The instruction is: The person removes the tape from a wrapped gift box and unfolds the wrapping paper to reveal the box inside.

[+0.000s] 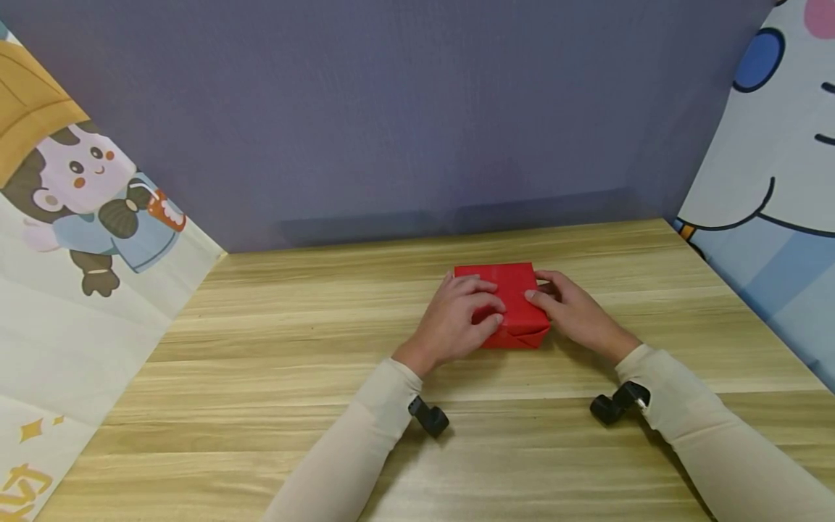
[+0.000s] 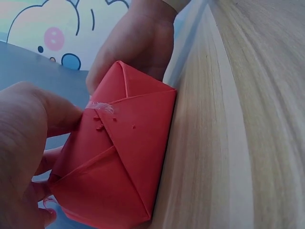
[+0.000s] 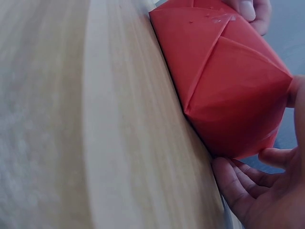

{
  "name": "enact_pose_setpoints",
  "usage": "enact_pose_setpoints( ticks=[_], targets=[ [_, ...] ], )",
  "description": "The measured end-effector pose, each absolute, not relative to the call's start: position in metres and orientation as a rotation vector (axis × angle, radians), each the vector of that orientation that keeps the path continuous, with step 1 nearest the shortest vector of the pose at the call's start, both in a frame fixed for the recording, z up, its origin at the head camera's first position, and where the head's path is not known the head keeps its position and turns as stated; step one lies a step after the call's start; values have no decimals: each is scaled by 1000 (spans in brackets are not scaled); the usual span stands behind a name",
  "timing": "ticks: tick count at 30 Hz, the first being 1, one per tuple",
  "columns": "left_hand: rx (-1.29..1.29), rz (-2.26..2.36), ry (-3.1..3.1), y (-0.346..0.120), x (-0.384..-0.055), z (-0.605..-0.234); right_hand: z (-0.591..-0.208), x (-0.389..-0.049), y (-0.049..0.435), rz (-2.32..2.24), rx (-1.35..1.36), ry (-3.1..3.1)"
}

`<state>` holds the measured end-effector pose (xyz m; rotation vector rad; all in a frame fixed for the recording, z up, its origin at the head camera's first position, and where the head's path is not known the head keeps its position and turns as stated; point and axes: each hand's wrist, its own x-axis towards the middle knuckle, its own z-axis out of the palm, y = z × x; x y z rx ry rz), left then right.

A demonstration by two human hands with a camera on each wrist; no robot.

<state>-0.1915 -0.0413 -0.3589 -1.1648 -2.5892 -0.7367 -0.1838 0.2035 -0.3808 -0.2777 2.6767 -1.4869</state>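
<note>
A box wrapped in red paper (image 1: 515,301) lies on the wooden table. In the left wrist view, its folded front side (image 2: 128,138) carries a small patch of clear tape (image 2: 102,108). My left hand (image 1: 457,319) rests over the left part of the top, fingers loosely bent and thumb near the front edge. A clear strip (image 2: 48,203) shows by its fingertips; what it is, I cannot tell. My right hand (image 1: 577,312) holds the box's right end, thumb on the top edge and fingers (image 3: 233,183) along the side.
Behind the box stands a grey-blue panel (image 1: 404,130) along the table's back edge. Printed cartoon sheets flank the table on the left (image 1: 65,312) and right (image 1: 770,188). Bare wood surface (image 1: 261,362) extends left of the hands. Small black cameras (image 1: 428,417) sit at both wrists.
</note>
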Motion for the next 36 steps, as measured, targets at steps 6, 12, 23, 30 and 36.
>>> enact_pose_setpoints(
  ticks=[6,12,23,30,36],
  targets=[
    [-1165,-705,-2618,-43,-190,-359,-380,-183,203,-1479,-286,2681],
    [-1173,-701,-2601,-42,-191,-359,-379,-185,204,-1475,-284,2682],
    [-1134,-678,-2659,-41,-189,-358,-379,-182,205,-1477,-273,2675],
    [-1136,-642,-2684,-41,-191,-357,-380,-183,205,-1493,-271,2666],
    [-1141,-663,-2680,-42,-192,-357,-379,-183,204,-1486,-278,2669]
  ],
)
